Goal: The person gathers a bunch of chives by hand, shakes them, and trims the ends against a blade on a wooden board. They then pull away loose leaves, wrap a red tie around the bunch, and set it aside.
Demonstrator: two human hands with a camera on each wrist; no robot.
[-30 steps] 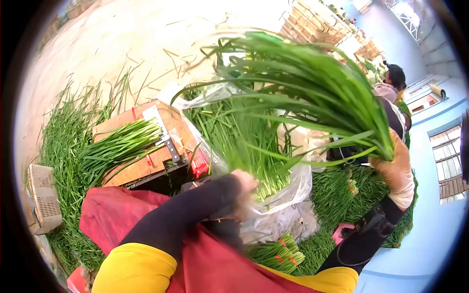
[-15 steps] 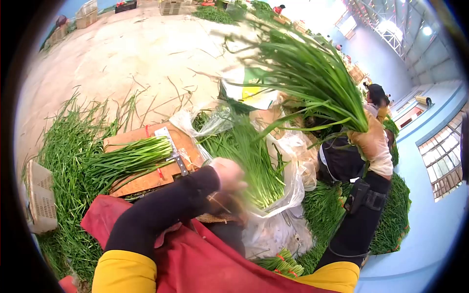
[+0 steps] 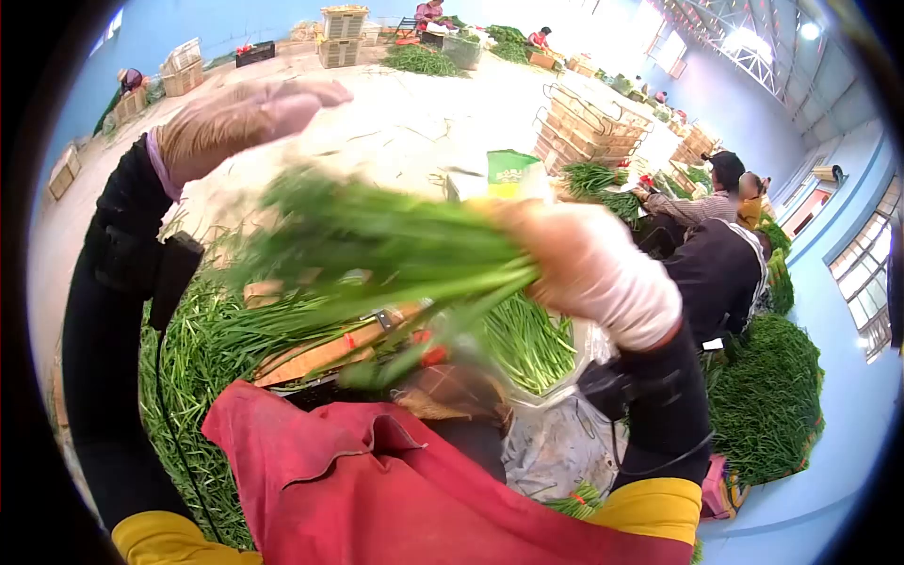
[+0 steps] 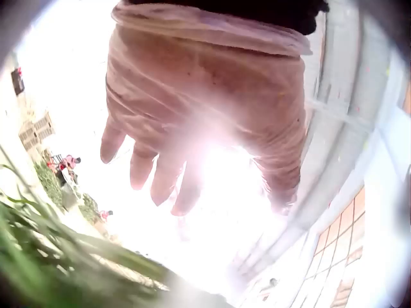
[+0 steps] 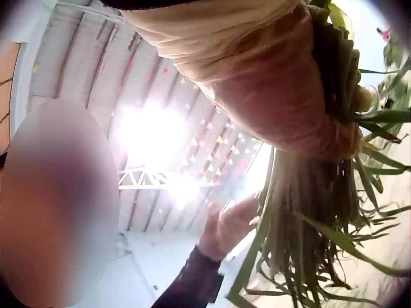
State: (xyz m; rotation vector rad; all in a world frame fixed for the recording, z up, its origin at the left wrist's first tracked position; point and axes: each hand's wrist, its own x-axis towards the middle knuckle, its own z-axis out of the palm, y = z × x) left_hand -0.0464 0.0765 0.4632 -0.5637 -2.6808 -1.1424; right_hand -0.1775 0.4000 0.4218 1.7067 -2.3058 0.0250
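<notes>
In a thin glove, the right hand point(image 3: 589, 264) grips a bunch of long green leafy stalks point(image 3: 395, 245), held across the front and blurred in the head view. The right wrist view shows the fingers of that hand point(image 5: 276, 90) curled round the bunch point(image 5: 308, 218). Raised at the upper left, the gloved left hand point(image 3: 245, 122) holds nothing; its fingers look straight in the left wrist view, where the hand point(image 4: 205, 109) is apart from the leaves point(image 4: 77, 256). Below the held bunch, more stalks point(image 3: 527, 344) lie in a clear plastic bag point(image 3: 589, 353).
A wooden board point(image 3: 315, 360) with a partly hidden knife point(image 3: 384, 320) stands at the left of the bag. Loose greens point(image 3: 188, 405) cover the floor at left; a large heap point(image 3: 763, 405) lies at right. Another person point(image 3: 716, 254) sits at right, near stacked crates point(image 3: 589, 127).
The left hand has risen from beside the bag to the upper left, fingers extended. The right hand has brought the bunch left and down, and its leaves now point left.
</notes>
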